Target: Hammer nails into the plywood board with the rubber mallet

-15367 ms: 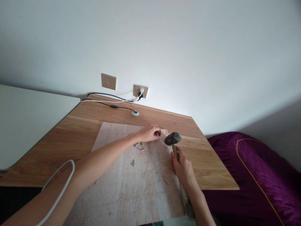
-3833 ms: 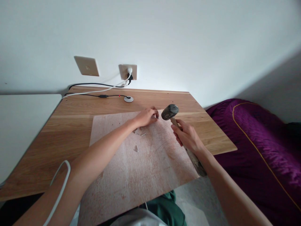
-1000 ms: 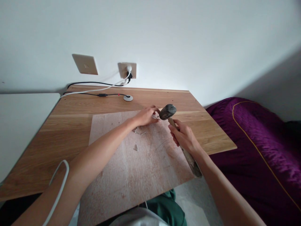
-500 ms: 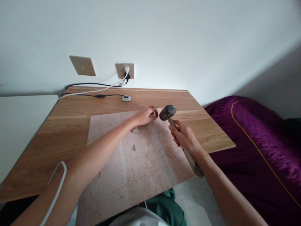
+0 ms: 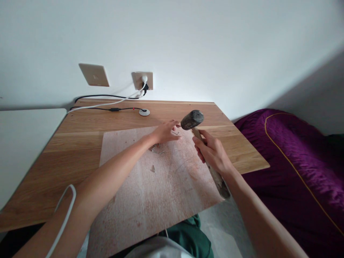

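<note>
A wooden-handled hammer (image 5: 197,133) with a dark, blunt head is in my right hand (image 5: 213,150), fingers wrapped round the handle. Its head is raised over the far right part of a thin wooden board (image 5: 150,200). My left hand (image 5: 166,132) rests at the board's far edge, thumb and fingers apart. Between them shows a thin nail (image 5: 175,133); whether a finger touches it I cannot tell. Several loose nails (image 5: 158,150) lie on the board beside my left wrist. Nearer me is a small shiny piece (image 5: 153,168), too small to name.
The board lies on a wooden table (image 5: 80,122) and overhangs its front edge. Cables (image 5: 107,105) run from a wall socket (image 5: 138,80) along the back. A white panel (image 5: 29,143) stands at left, and purple cloth (image 5: 303,150) covers something at right.
The hammer head has risen slightly with my right hand. My left thumb and fingers have spread from a closed curl, and the nail between them now shows.
</note>
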`<state>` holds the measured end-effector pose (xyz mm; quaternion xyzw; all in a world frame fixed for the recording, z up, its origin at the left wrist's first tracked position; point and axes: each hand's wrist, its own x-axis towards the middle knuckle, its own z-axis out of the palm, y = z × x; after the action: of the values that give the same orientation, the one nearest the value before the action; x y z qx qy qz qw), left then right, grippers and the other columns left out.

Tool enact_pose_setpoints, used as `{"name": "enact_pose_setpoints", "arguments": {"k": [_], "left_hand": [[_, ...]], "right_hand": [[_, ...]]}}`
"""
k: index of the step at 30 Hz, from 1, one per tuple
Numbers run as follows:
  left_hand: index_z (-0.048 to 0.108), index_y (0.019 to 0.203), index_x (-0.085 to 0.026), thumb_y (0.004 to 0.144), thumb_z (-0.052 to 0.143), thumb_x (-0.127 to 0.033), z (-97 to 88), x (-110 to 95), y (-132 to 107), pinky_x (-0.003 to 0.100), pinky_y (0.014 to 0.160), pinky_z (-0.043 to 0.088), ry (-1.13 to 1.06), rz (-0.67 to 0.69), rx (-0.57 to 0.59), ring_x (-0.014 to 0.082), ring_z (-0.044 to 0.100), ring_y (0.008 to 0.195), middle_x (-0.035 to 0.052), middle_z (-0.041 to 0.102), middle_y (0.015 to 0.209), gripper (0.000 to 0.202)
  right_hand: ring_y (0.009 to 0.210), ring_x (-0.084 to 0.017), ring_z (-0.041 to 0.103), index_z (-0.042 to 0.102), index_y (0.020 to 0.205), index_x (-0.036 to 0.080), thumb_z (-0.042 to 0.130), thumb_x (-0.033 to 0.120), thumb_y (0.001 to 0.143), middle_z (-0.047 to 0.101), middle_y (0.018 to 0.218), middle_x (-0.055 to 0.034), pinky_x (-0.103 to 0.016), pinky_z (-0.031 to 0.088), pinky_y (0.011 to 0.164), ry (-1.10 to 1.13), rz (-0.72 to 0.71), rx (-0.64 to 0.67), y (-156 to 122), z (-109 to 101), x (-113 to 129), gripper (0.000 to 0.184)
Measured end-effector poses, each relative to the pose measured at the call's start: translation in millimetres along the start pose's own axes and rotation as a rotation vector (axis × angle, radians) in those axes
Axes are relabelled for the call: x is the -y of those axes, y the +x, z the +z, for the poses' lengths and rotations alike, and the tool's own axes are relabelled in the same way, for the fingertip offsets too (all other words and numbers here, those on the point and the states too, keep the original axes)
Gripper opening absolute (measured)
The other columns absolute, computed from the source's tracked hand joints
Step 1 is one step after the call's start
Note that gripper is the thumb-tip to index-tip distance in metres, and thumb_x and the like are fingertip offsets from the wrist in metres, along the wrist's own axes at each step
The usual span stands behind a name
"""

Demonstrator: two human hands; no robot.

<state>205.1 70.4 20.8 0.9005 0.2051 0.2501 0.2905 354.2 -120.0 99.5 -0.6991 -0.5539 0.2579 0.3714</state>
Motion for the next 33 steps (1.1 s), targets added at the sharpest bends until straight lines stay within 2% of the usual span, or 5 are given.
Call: {"name": "enact_pose_setpoints", "arguments": {"k": [2,8,13,18,33], "left_hand": [[0.065,0.124,-0.02,0.079,0.084,-0.037,0.2,0.2,-0.1,0.036,0.092,0.055,0.005,-0.001,-0.002,0.0231,0.069,0.1,0.0061,0.07,0.115,0.052],[0.068,0.119,-0.018,0.078,0.086,-0.028,-0.7,-2.0,-2.0,0.035,0.092,0.054,-0.012,0.042,-0.032,0.0242,0.069,0.102,0.0088,0.071,0.116,0.047],[0.071,0.106,-0.017,0.083,0.084,-0.029,-3.4,-5.4,-1.9,0.033,0.088,0.055,-0.021,-0.007,-0.024,0.0228,0.07,0.096,0.0083,0.071,0.11,0.029],[0.075,0.095,-0.018,0.091,0.074,-0.026,-4.4,-5.7,-0.8,0.035,0.09,0.054,-0.009,0.016,-0.003,0.0231,0.07,0.097,0.0072,0.069,0.104,0.009],[0.076,0.098,-0.017,0.094,0.067,-0.018,-1.5,-2.9,-0.5,0.034,0.092,0.054,-0.028,0.041,0.003,0.0216,0.071,0.097,0.0083,0.07,0.108,0.01]], "right_hand": [[0.039,-0.009,0.051,0.062,0.12,0.019,0.052,0.047,0.099,0.055,0.061,0.0073,-0.021,0.04,0.037,-0.012,-0.004,0.018,2.4,3.9,2.5,0.036],[0.038,-0.011,0.054,0.062,0.111,0.019,0.052,0.042,0.094,0.056,0.061,0.0066,-0.021,0.044,0.035,-0.071,0.107,0.105,6.9,14.7,-4.1,0.03],[0.038,-0.01,0.053,0.062,0.113,0.019,0.053,0.047,0.095,0.056,0.061,0.0071,-0.02,0.042,0.035,-0.023,0.102,0.045,2.9,10.5,-11.7,0.034],[0.038,-0.011,0.053,0.062,0.112,0.02,0.053,0.048,0.093,0.055,0.06,0.0073,-0.021,0.042,0.034,-0.017,0.131,0.04,-0.4,6.7,-15.0,0.035],[0.037,-0.01,0.05,0.062,0.112,0.02,0.055,0.048,0.092,0.054,0.061,0.0077,-0.021,0.04,0.033,0.0,0.138,0.023,-2.9,0.9,-17.6,0.036]]}}
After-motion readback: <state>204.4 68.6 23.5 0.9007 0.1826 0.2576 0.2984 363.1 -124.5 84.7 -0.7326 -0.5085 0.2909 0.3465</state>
